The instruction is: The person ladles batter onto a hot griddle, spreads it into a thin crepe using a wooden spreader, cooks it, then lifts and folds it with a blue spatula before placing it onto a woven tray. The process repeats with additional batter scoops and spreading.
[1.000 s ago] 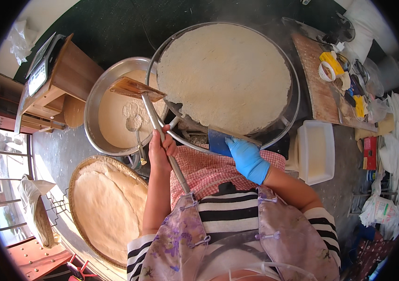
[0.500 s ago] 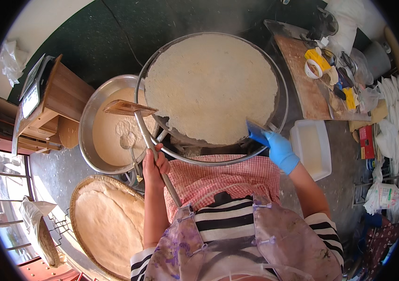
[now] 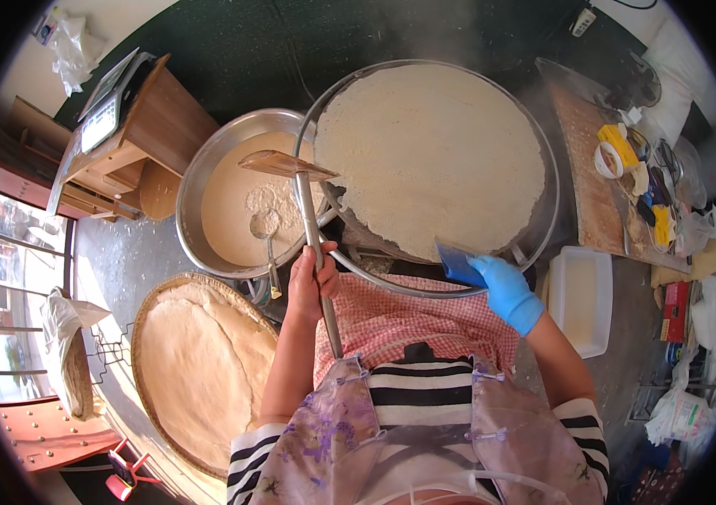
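Observation:
My bare left hand (image 3: 313, 282) is wrapped round the metal handle of a wooden batter spreader (image 3: 286, 164). The spreader's blade hovers at the griddle's left edge, partly over the batter basin (image 3: 192, 223). In my right hand (image 3: 507, 292), gloved in blue, is a blue scraper (image 3: 459, 266), its edge at the near rim of a large thin pancake (image 3: 429, 160). The pancake covers most of the round griddle (image 3: 535, 227), with a ragged margin at the lower left. A ladle (image 3: 265, 225) rests in the pale batter, its handle over the basin's near rim.
Finished flatbreads (image 3: 198, 362) lie in a round woven tray at the lower left. At the right are a white plastic tub (image 3: 602, 290) and a wooden board (image 3: 581, 168) holding tape and tools. A scale (image 3: 106, 109) sits on a wooden cabinet (image 3: 160, 118).
The whole view has shifted, so the griddle now appears farther right. My right hand and the scraper have moved left along the griddle's near edge. My left hand still grips the spreader.

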Demonstrator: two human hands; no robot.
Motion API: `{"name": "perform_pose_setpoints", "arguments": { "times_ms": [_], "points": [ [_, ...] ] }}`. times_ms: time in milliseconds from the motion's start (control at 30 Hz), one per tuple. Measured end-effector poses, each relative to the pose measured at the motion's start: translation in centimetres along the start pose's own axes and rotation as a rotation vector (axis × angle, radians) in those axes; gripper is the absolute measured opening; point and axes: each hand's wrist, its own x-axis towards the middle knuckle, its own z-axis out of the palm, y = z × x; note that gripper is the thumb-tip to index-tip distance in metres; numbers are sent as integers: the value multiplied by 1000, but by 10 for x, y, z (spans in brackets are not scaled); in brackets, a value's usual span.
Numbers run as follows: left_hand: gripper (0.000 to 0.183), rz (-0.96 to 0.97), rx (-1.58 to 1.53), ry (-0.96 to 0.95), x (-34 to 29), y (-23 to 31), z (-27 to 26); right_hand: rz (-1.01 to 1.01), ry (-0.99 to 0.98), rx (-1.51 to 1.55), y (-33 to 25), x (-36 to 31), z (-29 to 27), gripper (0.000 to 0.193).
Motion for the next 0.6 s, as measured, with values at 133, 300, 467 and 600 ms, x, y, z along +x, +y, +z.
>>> {"name": "perform_pose_setpoints", "arguments": {
  "times_ms": [133,300,467,600],
  "points": [
    [44,-61,-26,-65,5,-4,-4,-50,30,205,-2,-26,-13,33],
    [48,-111,-32,-301,22,-12,7,347,222,1317,-5,-24,-31,25],
    [42,-109,62,-337,52,-32,55,395,256,2081,-32,-26,-12,33],
    [38,-130,216,-346,78,-69,111,357,219,2081,-50,-33,-5,36]
  ]
}}
